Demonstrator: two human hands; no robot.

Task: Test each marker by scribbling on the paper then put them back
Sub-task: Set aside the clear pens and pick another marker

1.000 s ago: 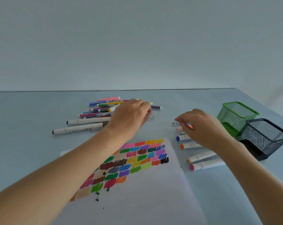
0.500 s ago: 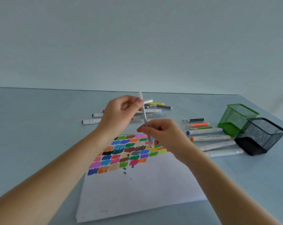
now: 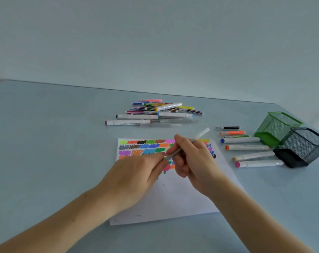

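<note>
Both bare forearms reach in from the lower corners and meet near the middle. The right hand [image 3: 195, 159] is raised with its back turned to the right, fingers curled and thumb on top, gripping the marker [image 3: 187, 146], which slants up and away to the right past the knuckles. The left hand [image 3: 136, 172] lies lower, back upward, wrist nearly straight, its thumb and fingertips brought together at the marker's near lower end, pinching it. The two hands are almost touching there, the left one's fingers just under the right one's curled fingers
</note>
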